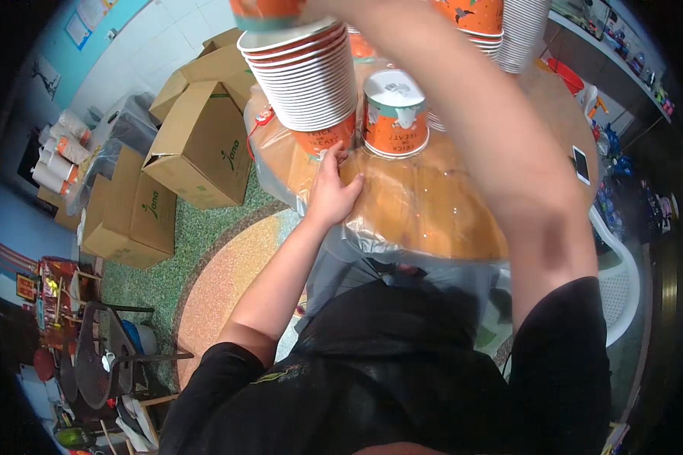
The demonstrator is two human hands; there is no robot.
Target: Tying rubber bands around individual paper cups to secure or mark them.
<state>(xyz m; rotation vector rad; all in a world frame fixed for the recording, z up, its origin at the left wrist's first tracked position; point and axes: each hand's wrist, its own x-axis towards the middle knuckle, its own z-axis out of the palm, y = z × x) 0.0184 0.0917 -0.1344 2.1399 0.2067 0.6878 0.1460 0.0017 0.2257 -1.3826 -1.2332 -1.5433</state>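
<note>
A tall stack of orange paper buckets with white rims [303,83] stands on the round table, rims up. My left hand [334,188] rests on the table at the stack's foot, its fingertips against the lowest bucket and its thumb spread apart. At the top edge my right hand [332,9], blurred and partly cut off, has hold of an orange and teal paper bucket [269,11] above the stack's top. How the fingers grip it is not clear. Right of the stack, a single bucket [396,125] sits upside down.
Further stacks of buckets [470,19] and white-rimmed ones [525,30] stand at the table's far side, partly behind my right forearm. A phone [580,165] lies at the right edge of the plastic-covered table [425,208]. Cardboard boxes [205,144] stand left; a white chair [621,296] is right.
</note>
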